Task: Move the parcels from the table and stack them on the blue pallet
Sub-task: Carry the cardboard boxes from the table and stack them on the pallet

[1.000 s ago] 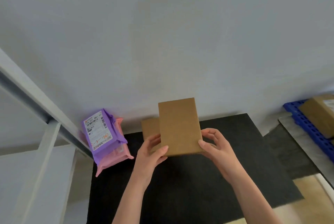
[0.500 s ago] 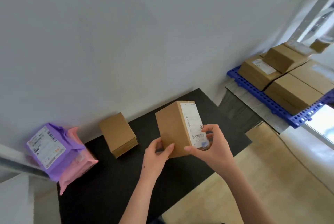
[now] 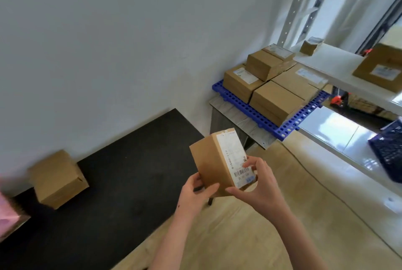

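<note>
Both hands hold a brown cardboard parcel (image 3: 208, 165) in the air, just past the right-hand end of the matt black counter (image 3: 130, 171) and over the pale wood-look floor (image 3: 239, 237). The parcel is tilted, with its white printed shipping label (image 3: 233, 156) (barcode at the lower end) facing up and to the right. The left hand (image 3: 193, 193) grips the lower left corner, thumb laid across the plain brown face and fingers tucked behind. The right hand (image 3: 261, 187) is curled round the lower right end, thumb under the label's bottom edge and fingers wrapped over the far side.

On the counter, near the white wall (image 3: 108, 41), stands a plain brown cardboard box (image 3: 57, 179), well apart from the held parcel. A pink soft parcel (image 3: 8, 215) shows blurred at the left edge of the view.

Beyond the held parcel, the blue perforated plastic pallet (image 3: 258, 115) lies on a low grey stand (image 3: 232, 113) against the wall. It carries several brown cardboard boxes (image 3: 276, 102) packed side by side, with at least one more stacked on top towards the back.

To the right, a white metal shelf (image 3: 330, 63) bears a small cardboard box (image 3: 311, 45) and a larger labelled carton (image 3: 382, 67). A dark blue mesh basket (image 3: 389, 154) sits on the lower level.
</note>
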